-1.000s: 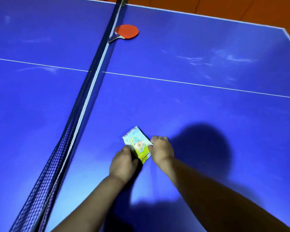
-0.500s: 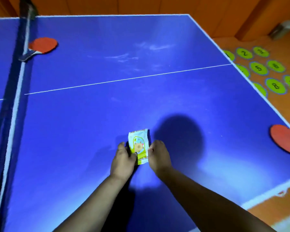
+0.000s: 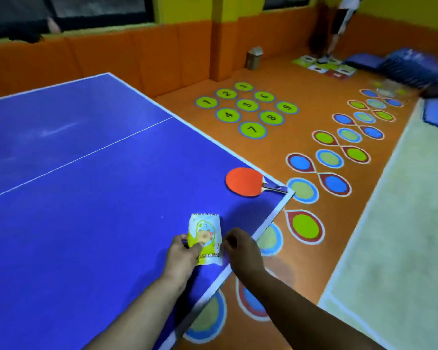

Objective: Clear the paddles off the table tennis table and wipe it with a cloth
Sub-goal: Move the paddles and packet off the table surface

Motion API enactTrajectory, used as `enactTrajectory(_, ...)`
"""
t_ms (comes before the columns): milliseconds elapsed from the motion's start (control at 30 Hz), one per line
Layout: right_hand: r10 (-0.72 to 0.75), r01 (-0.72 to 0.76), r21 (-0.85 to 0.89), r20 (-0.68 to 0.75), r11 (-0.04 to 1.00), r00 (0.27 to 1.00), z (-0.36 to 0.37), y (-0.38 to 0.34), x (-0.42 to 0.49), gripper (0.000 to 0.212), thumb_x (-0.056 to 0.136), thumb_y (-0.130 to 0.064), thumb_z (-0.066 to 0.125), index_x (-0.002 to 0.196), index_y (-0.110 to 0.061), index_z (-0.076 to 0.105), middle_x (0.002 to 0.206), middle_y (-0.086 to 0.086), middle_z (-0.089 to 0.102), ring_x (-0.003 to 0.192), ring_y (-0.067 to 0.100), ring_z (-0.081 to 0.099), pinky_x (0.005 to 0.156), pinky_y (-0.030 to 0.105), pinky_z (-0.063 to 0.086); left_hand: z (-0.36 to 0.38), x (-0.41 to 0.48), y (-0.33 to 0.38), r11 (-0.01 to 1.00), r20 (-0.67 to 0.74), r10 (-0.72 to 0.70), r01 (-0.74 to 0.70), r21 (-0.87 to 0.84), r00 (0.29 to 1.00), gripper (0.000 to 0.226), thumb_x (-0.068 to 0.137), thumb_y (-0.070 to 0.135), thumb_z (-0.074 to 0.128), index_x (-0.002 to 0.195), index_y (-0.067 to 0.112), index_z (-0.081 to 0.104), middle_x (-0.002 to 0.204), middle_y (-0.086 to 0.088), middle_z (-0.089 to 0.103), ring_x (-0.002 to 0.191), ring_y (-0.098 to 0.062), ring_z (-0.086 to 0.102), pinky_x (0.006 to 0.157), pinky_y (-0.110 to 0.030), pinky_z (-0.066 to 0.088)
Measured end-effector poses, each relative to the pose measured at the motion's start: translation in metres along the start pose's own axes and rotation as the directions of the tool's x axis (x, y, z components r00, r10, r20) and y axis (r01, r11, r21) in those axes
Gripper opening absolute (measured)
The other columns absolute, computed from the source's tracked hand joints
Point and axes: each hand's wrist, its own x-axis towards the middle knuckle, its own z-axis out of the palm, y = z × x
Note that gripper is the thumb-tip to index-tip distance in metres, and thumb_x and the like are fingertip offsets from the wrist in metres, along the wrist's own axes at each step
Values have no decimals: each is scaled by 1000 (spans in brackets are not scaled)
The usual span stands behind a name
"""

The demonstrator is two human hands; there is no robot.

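Head | left grip (image 3: 182, 256) pinches packet (image 3: 205, 231) | right grip (image 3: 243, 251) unclear | paddle (image 3: 244, 181) on table (image 3: 86, 198)

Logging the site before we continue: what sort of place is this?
Probably an indoor children's play or sports hall: a blue table tennis table with a red-faced paddle, numbered green circles on the orange floor, and orange padded walls.

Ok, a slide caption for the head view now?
Left hand holds a small packet beside the right hand at the blue table edge; a red paddle lies by the corner.
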Motion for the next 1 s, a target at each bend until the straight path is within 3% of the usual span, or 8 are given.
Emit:
enactTrajectory(167, 48, -51, -38, -86, 998, 995, -90, 64, 37, 3, 91, -15, 56, 90, -17, 58, 94, 3, 64, 85, 18, 57, 71, 32, 42, 93, 20, 18, 999, 2, 24, -24, 24, 1000, 16, 87, 2, 62, 95, 9, 50, 91, -14, 65, 75, -26, 63, 65, -33, 51)
enactTrajectory(333, 80, -82, -50, -58, 995, 995, -122, 99, 75, 16, 94, -14, 53, 107, -13, 63, 104, 1, 66, 89, 14, 59, 72, 25, 45, 136, 58, 35, 997, -103, 28, -21, 73, 994, 21, 88, -2, 57, 104, 8, 47, 86, -6, 59, 70, -20, 59, 54, -23, 47)
enactTrajectory(467, 78, -75, -110, 16, 991, 997, -138, 111, 128, 18, 95, -15, 51, 107, -13, 64, 106, 2, 66, 92, 16, 60, 73, 25, 44, 166, 113, 51, 998, -145, -9, 17, 55, 989, 29, 85, -7, 52, 108, 10, 46, 98, -13, 62, 86, -29, 63, 67, -31, 50)
enactTrajectory(567, 59, -44, -199, 70, 979, 996, -152, 108, 186, 20, 95, -17, 49, 104, -12, 66, 104, 3, 68, 92, 19, 61, 71, 27, 44, 186, 170, 66, 998, -176, 11, 0, 64, 984, 32, 82, -9, 50, 106, 13, 48, 99, -9, 61, 82, -25, 61, 62, -28, 48)
enactTrajectory(700, 62, -32, -245, 117, 969, 991, -166, 98, 260, 15, 93, -17, 52, 97, -15, 66, 103, 1, 69, 87, 19, 58, 65, 27, 37, 204, 243, 88, 984, -274, 58, -8, 179, 960, 39, 77, -5, 46, 106, 19, 53, 101, -5, 64, 83, -29, 62, 73, -43, 55)
enactTrajectory(833, 87, -47, -206, 187, 977, 979, -167, 99, 313, 15, 90, -12, 52, 94, -19, 65, 100, 1, 66, 90, 20, 61, 74, 27, 47, 216, 298, 109, 948, -319, 95, 12, 319, 943, 47, 78, -6, 38, 115, 19, 54, 97, -5, 62, 88, -33, 60, 72, -38, 51)
enactTrajectory(1000, 85, -12, -274, 257, 962, 963, -166, 107, 361, 16, 89, -12, 52, 95, -17, 67, 102, 2, 68, 92, 20, 61, 72, 27, 41, 219, 349, 118, 885, -277, 113, 30, 464, 954, 55, 82, -7, 35, 124, 19, 57, 120, -13, 54, 100, -35, 57, 78, -33, 46)
